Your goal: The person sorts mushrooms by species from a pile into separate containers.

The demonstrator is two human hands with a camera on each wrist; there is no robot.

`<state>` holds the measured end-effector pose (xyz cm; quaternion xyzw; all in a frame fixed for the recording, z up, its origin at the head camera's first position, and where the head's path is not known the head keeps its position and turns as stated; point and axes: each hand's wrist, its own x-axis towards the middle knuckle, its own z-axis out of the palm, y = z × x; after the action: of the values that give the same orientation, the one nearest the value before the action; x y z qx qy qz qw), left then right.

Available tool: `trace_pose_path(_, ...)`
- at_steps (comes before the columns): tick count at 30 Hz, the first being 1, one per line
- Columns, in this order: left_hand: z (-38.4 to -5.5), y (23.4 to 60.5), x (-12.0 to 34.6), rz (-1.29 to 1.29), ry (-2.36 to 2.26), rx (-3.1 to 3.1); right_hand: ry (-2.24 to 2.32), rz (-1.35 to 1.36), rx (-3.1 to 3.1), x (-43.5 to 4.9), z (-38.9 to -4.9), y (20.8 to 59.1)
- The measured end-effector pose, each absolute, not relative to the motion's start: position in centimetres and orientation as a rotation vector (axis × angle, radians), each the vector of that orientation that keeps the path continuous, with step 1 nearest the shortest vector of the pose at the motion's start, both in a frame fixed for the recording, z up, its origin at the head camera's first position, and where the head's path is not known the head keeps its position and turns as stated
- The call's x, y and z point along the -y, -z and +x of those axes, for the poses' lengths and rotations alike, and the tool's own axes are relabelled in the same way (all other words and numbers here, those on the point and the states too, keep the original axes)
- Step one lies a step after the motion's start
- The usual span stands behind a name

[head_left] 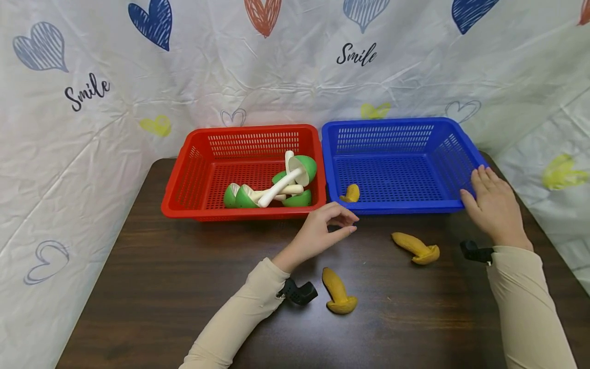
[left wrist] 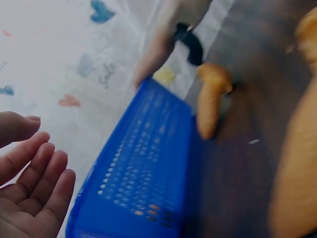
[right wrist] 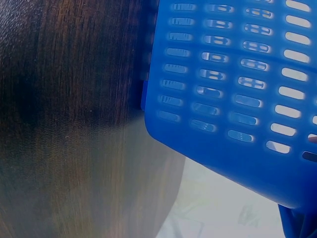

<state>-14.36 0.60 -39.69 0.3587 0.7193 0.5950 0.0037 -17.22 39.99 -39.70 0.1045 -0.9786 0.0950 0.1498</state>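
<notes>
My left hand (head_left: 320, 230) hovers by the front of the two baskets where they meet. Its fingers are loosely bent and hold nothing, as the left wrist view also shows. Just past the fingertips, a yellow-brown toy mushroom (head_left: 352, 193) lies inside the blue basket (head_left: 392, 207), at its front left corner. My right hand (head_left: 498, 207) rests with fairly straight fingers on that basket's right rim. Two more yellow-brown mushrooms are on the table: one mushroom (head_left: 417, 248) in front of the blue basket, another mushroom (head_left: 339, 292) closer to me, right of my left wrist.
The red basket (head_left: 184, 202) stands left of the blue one, close against it. Several green-capped toy mushrooms (head_left: 281, 189) with white stems are heaped at its front right. Both baskets sit at the back of the dark wooden table (head_left: 184, 266), before a white cloth printed with hearts.
</notes>
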Motion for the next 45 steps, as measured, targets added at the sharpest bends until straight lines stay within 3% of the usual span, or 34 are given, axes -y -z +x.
trace_pose_path(19,-5.8,44.5,3.9,1.159,-1.398,-2.328,-0.271,0.308,2.819,-39.9,-17.1,39.8)
trace_pose_path(45,-4.5,46.2,2.9,1.275,-1.066,-2.518,-0.281,0.307,2.791,-40.0,-17.2,39.8)
